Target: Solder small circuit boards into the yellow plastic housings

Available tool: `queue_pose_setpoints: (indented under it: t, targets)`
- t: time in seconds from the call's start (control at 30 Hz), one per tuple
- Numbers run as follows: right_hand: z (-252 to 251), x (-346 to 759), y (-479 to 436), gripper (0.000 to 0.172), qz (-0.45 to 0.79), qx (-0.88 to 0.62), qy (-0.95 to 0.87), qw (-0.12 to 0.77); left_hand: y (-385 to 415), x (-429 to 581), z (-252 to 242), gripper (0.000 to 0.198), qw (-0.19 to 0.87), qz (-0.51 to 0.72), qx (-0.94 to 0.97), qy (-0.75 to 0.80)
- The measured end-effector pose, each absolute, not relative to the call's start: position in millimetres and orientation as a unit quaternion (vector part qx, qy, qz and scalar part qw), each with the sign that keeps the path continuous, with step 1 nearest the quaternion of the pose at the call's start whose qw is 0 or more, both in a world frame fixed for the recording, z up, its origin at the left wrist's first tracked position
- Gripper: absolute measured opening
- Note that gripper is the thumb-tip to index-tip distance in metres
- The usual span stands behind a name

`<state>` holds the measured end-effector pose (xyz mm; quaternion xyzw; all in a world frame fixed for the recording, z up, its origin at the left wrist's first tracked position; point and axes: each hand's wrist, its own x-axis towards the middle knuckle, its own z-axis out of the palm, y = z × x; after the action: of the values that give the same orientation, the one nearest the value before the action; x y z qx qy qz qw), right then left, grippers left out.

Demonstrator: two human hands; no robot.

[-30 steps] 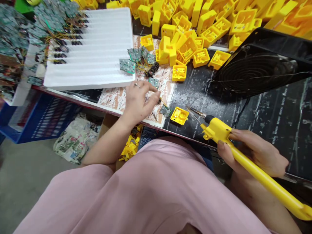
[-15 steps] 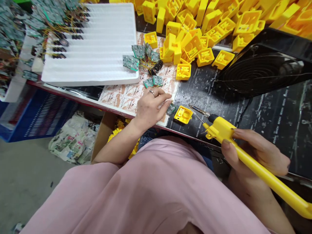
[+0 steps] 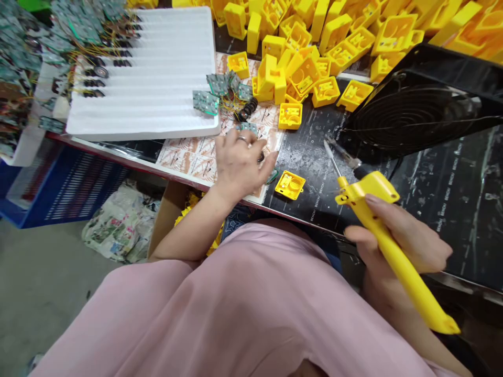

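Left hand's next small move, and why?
Probably slide the small green circuit board to the small yellow plastic housing. The board lies just past the fingertips of the left hand, the housing sits close beside it on the black bench mat, and the right hand is occupied holding the yellow-handled soldering iron.

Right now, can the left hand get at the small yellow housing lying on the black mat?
Probably yes: the left hand sits close to the yellow housing, with only a flat circuit board lying between them.
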<state>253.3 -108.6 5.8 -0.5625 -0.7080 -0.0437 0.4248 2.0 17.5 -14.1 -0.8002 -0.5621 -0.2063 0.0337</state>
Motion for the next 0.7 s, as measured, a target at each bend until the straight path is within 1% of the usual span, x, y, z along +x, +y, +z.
queue_pose_setpoints:
  t: [0.1, 0.17, 0.23, 0.27, 0.33, 0.37, 0.47, 0.6, 0.63, 0.7]
  targets:
    - [6.3, 247.3, -94.5, 0.059, -0.050, -0.518, -0.738, 0.429, 20.3, 13.4, -16.7, 0.041, 0.019, -0.172, -0.818, -0.548]
    - [1.8, 246.9, -86.7, 0.058, -0.050, -0.480, -0.760, 0.435, 21.8, 16.4, -17.0, 0.033, -0.003, -0.166, -0.825, -0.540]
    - [-3.7, 245.8, -80.7, 0.051, -0.052, -0.470, -0.772, 0.424, 22.1, 15.1, -15.8, 0.021, -0.032, -0.177, -0.830, -0.528]
    - [-6.4, 244.0, -78.3, 0.044, -0.047, -0.473, -0.776, 0.414, 21.9, 13.2, -14.7, 0.018, -0.046, -0.188, -0.833, -0.519]
    - [-11.8, 237.9, -74.3, 0.032, -0.021, -0.479, -0.786, 0.391, 21.1, 7.4, -11.8, 0.016, -0.071, -0.214, -0.840, -0.493]
    - [-14.7, 233.6, -72.7, 0.029, -0.004, -0.478, -0.790, 0.385, 21.0, 3.8, -10.0, 0.016, -0.086, -0.226, -0.846, -0.475]
    - [-24.0, 219.3, -68.7, 0.041, 0.047, -0.471, -0.804, 0.359, 23.5, -8.0, -3.9, 0.017, -0.163, -0.241, -0.864, -0.412]
    - [-33.9, 206.2, -63.3, 0.042, 0.061, -0.496, -0.789, 0.358, 28.5, -17.0, 3.5, 0.019, -0.283, -0.200, -0.866, -0.360]
    - [-34.8, 205.0, -61.6, 0.043, 0.056, -0.502, -0.784, 0.360, 28.5, -17.2, 4.4, 0.019, -0.294, -0.185, -0.868, -0.354]
    - [-33.4, 205.8, -58.3, 0.045, 0.050, -0.500, -0.786, 0.359, 27.0, -16.0, 4.3, 0.019, -0.284, -0.162, -0.879, -0.347]
